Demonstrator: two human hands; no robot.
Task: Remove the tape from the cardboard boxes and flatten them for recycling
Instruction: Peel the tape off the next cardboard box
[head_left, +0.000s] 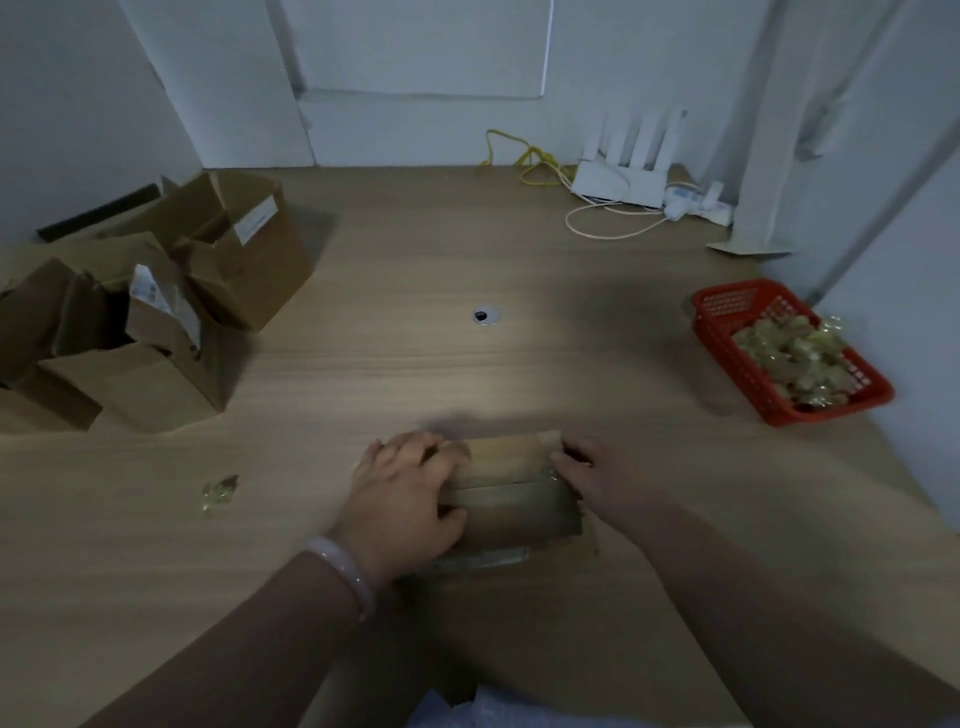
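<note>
Matt cardboard box (514, 501), wood-grain table (415, 364)

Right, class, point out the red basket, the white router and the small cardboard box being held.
red basket (831, 408): head view, near wall.
white router (618, 184): head view, flat body.
small cardboard box (514, 488): head view, top face.

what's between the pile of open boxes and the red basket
In the head view, only bare wooden table with a small round cable hole lies between the open boxes and the red basket.
</note>
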